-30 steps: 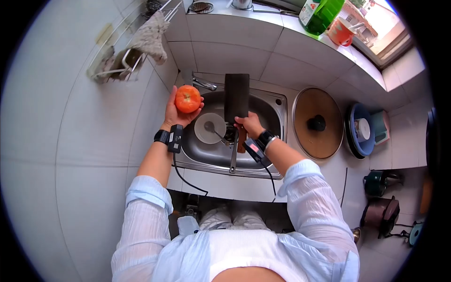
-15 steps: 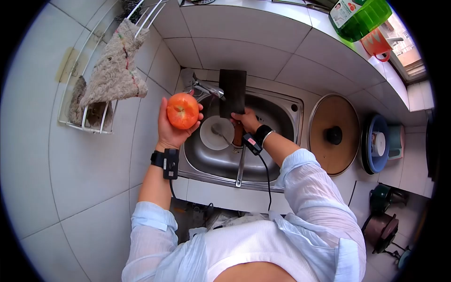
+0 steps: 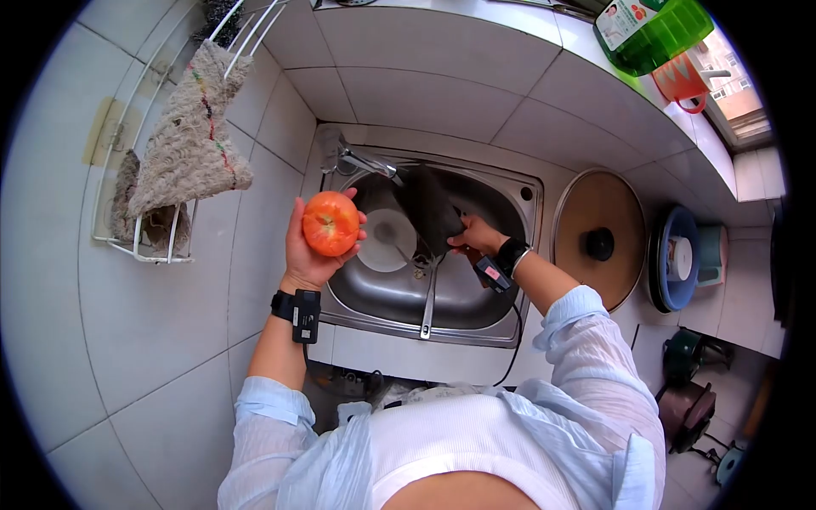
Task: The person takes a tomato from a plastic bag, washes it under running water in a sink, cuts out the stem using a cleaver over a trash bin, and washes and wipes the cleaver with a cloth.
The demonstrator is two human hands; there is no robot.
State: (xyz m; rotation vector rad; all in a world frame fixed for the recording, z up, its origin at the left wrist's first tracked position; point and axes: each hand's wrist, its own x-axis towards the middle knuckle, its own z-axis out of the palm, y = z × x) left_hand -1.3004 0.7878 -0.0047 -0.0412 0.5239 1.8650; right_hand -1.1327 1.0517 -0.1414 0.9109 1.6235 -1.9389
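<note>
A large red tomato (image 3: pixel 331 223) rests in my left hand (image 3: pixel 308 265), palm up with the fingers curled round it, left of the tap. My right hand (image 3: pixel 479 235) grips a dark-bladed cleaver (image 3: pixel 430 208) over the sink (image 3: pixel 529 280). Its blade slants up and left, with the top end by the tap spout (image 3: pixel 371 161); the handle is hidden in my fist. Below the blade in the basin are a white bowl (image 3: pixel 380 252) and a long-handled metal utensil (image 3: pixel 428 299), whose head I cannot make out clearly.
A round glass lid (image 3: pixel 586 276) leans right of the sink, beside a blue basin (image 3: pixel 680 293). On the ledge above stand a green bottle (image 3: pixel 650 38) and an orange mug (image 3: pixel 677 78). A rag (image 3: pixel 183 144) hangs on a white wire rack at left.
The cleaver has turned from upright to a slant, and my right hand has shifted right and slightly down. My left hand with the tomato is slightly lower in view.
</note>
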